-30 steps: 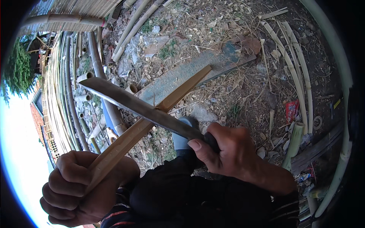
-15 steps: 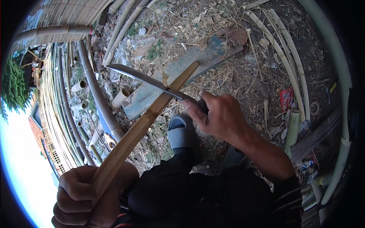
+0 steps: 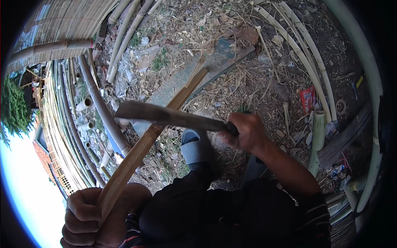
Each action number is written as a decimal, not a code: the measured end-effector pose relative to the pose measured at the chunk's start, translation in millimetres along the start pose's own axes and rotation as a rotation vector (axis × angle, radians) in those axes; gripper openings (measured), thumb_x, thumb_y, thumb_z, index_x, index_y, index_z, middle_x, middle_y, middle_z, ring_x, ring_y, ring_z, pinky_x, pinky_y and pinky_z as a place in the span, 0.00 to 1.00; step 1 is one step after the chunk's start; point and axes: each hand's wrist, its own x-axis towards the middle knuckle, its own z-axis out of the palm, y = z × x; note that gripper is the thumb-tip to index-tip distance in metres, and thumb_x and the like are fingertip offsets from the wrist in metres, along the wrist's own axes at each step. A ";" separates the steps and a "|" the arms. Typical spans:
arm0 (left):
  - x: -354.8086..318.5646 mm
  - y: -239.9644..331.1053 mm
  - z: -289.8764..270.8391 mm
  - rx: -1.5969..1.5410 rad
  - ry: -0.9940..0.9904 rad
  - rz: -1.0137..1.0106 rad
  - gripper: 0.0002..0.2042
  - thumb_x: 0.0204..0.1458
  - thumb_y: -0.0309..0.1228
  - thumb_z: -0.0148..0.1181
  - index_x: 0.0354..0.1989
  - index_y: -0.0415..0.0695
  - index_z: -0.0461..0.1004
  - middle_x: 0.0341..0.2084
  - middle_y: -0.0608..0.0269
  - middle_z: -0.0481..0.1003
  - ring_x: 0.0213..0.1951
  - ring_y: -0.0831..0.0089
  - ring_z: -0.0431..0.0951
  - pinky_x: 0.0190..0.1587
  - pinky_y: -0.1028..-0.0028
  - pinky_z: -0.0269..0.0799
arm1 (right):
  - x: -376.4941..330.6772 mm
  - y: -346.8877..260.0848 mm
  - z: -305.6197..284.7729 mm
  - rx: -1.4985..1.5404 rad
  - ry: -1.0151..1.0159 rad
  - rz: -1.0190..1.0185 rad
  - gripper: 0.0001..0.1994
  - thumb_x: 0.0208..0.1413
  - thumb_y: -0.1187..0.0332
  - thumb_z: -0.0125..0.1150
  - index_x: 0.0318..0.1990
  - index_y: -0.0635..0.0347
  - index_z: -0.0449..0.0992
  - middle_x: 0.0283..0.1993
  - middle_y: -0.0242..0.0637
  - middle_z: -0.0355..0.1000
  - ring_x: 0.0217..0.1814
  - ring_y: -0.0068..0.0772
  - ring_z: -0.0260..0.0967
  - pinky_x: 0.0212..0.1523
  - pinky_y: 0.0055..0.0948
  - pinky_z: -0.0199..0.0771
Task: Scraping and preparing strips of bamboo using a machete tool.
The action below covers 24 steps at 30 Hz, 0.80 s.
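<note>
My left hand [image 3: 89, 217], at the lower left, is wrapped round the near end of a split bamboo strip [image 3: 130, 163]. The strip slants up and away to the right, with a node about midway and splintered slivers at its far end. My right hand [image 3: 248, 132] grips the dark handle of a machete [image 3: 178, 118]. The broad side of the blade shows, lying across the strip just beyond the node and hiding part of it. Whether the edge touches the bamboo I cannot tell.
A weathered board [image 3: 165, 93] lies on ground strewn with shavings. My sandalled foot [image 3: 195, 151] is below the strip. Bamboo poles [image 3: 101, 93] stand at left; long split lengths [image 3: 308, 62] and a green bamboo stump [image 3: 317, 136] are at right, near a red wrapper [image 3: 307, 99].
The machete has come nearer along the strip and rolled, so more of the blade's side shows. My right hand moved slightly right and nearer. Slivers now stick out at the strip's far end.
</note>
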 end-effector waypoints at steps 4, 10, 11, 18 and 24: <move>5.3 -6.9 -4.4 0.107 -0.014 -0.030 0.18 0.61 0.36 0.46 0.16 0.55 0.57 0.15 0.78 0.54 0.18 0.82 0.52 0.25 0.77 0.50 | 7.6 44.5 0.6 -0.277 -0.278 0.616 0.29 0.64 0.45 0.56 0.20 0.62 0.72 0.11 0.41 0.66 0.11 0.40 0.68 0.15 0.40 0.66; 10.0 1.3 3.8 0.091 -0.015 -0.066 0.18 0.62 0.37 0.45 0.16 0.54 0.58 0.15 0.75 0.55 0.18 0.79 0.51 0.25 0.73 0.48 | -28.1 43.8 2.9 -0.173 -0.139 0.343 0.33 0.63 0.41 0.53 0.23 0.67 0.75 0.12 0.45 0.67 0.14 0.47 0.70 0.19 0.44 0.70; 10.7 -1.7 4.4 0.222 0.025 -0.034 0.18 0.64 0.39 0.44 0.19 0.53 0.59 0.15 0.75 0.55 0.17 0.80 0.52 0.23 0.74 0.51 | -21.4 60.6 0.6 -0.275 -0.205 0.563 0.34 0.63 0.39 0.51 0.23 0.67 0.75 0.12 0.45 0.67 0.15 0.46 0.71 0.20 0.45 0.71; 14.7 7.3 12.4 0.450 0.097 -0.173 0.11 0.67 0.40 0.40 0.37 0.46 0.59 0.17 0.68 0.55 0.19 0.75 0.55 0.24 0.69 0.56 | -12.5 69.1 5.3 -0.142 -0.303 0.927 0.40 0.61 0.30 0.45 0.20 0.65 0.72 0.15 0.42 0.66 0.18 0.44 0.70 0.23 0.48 0.68; 2.9 2.7 6.3 0.115 -0.193 -0.118 0.13 0.62 0.28 0.36 0.47 0.33 0.64 0.12 0.71 0.59 0.16 0.77 0.60 0.20 0.74 0.60 | 1.8 9.3 -2.9 -0.013 -0.213 0.796 0.37 0.62 0.32 0.48 0.21 0.62 0.70 0.14 0.37 0.64 0.15 0.35 0.65 0.19 0.42 0.62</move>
